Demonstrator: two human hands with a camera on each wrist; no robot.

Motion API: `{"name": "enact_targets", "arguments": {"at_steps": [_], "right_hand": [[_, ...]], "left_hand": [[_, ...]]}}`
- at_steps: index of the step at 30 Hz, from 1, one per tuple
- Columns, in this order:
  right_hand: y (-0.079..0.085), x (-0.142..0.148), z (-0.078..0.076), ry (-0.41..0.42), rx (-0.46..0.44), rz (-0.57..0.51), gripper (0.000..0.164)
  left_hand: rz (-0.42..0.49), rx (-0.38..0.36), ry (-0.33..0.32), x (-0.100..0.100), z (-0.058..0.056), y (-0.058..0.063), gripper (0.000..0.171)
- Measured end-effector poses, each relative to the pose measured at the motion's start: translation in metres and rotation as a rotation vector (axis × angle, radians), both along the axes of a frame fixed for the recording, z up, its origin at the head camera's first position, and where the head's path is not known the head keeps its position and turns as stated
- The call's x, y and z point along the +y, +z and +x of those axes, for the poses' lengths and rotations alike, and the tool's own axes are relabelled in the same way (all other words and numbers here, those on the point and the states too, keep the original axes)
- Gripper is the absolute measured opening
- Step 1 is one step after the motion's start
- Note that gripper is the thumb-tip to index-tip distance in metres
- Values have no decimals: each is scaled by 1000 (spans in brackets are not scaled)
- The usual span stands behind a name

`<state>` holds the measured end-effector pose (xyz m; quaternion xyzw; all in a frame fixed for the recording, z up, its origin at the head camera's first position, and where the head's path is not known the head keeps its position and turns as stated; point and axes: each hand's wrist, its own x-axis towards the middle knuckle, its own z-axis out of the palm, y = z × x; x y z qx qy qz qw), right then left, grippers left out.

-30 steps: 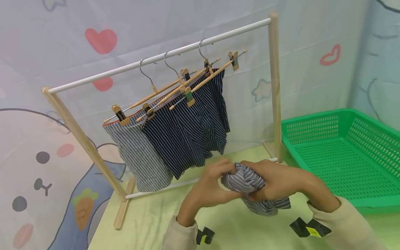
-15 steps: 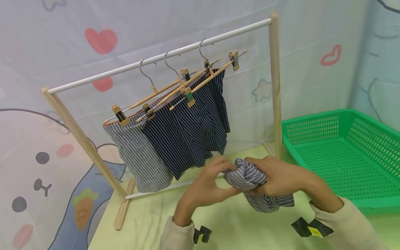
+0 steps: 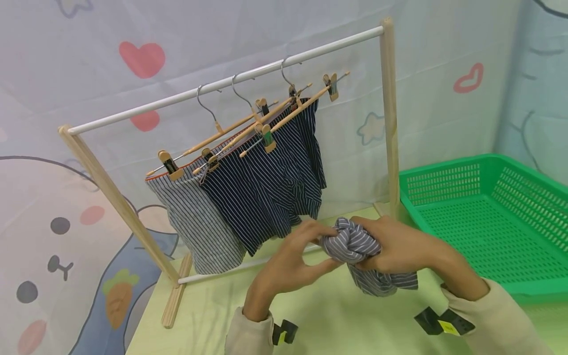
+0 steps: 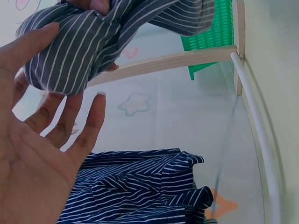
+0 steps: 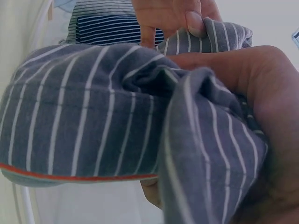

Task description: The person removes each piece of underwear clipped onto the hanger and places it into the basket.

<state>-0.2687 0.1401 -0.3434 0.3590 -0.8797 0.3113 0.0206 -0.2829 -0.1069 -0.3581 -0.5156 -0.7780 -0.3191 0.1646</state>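
Observation:
Bunched and twisted, a pair of grey shorts point(image 3: 350, 244) with white stripes is held in the air above the table. My right hand point(image 3: 401, 246) grips the bundle from the right, and a loose part hangs below it. My left hand point(image 3: 295, 259) holds the bundle's left end, thumb on the cloth in the left wrist view and fingers around its underside. An orange-edged waistband point(image 5: 79, 177) shows in the right wrist view. Behind the hands, dark striped shorts point(image 3: 270, 182) and a light striped garment point(image 3: 199, 222) hang from clip hangers point(image 3: 241, 135).
A rack with a white rail point(image 3: 222, 81) and wooden posts point(image 3: 389, 118) stands on the pale yellow table point(image 3: 213, 315). To the right is a green plastic basket point(image 3: 483, 231) with perforated walls. A printed cloth point(image 3: 275, 29) forms the backdrop.
Both hands and the bunched shorts have risen slightly and shifted a little right. My left thumb has drawn slightly back from the cloth in the head view. The rack and hung garments stay put.

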Motion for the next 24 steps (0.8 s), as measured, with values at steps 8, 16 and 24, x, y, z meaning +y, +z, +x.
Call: {"name": "enact_targets", "arguments": {"at_steps": [8, 16, 24], "right_hand": [[0, 3, -2, -50, 25, -14, 51], [1, 10, -2, -143, 85, -44, 57], [9, 27, -1, -326, 77, -71, 66]], "left_hand": [[-60, -21, 76, -3, 3, 2, 46], [-28, 30, 87, -3, 3, 7, 56], [-3, 38, 174, -5, 4, 10, 56]]}}
